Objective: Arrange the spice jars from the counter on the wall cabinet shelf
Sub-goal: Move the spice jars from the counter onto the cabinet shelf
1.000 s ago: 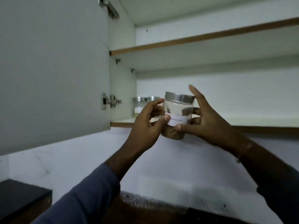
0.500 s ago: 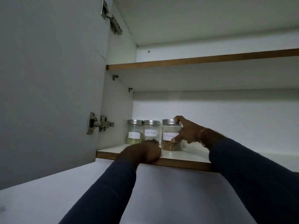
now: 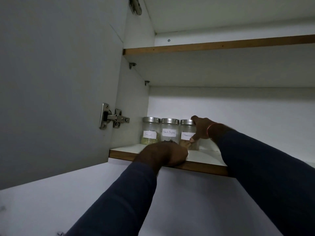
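Observation:
Three glass spice jars with steel lids stand in a row at the left end of the lower cabinet shelf (image 3: 206, 158). From the left they are the Fennel jar (image 3: 150, 131), the Black Pepper jar (image 3: 169, 130) and the Cinnamon jar (image 3: 186, 132). My right hand (image 3: 202, 128) wraps the right side of the Cinnamon jar, thumb on its label, while the jar rests on the shelf. My left hand (image 3: 162, 156) lies curled over the shelf's front edge below the Black Pepper jar and holds no jar.
The open cabinet door (image 3: 56, 82) hangs on the left with its steel hinge (image 3: 113, 118). An upper shelf (image 3: 221, 46) runs above. White wall shows below the cabinet. The lower shelf continues bare to the right of the jars.
One second ago both hands held the Cinnamon jar in the air below the shelf. It now stands beside the Black Pepper jar, and my left hand has dropped to the shelf edge.

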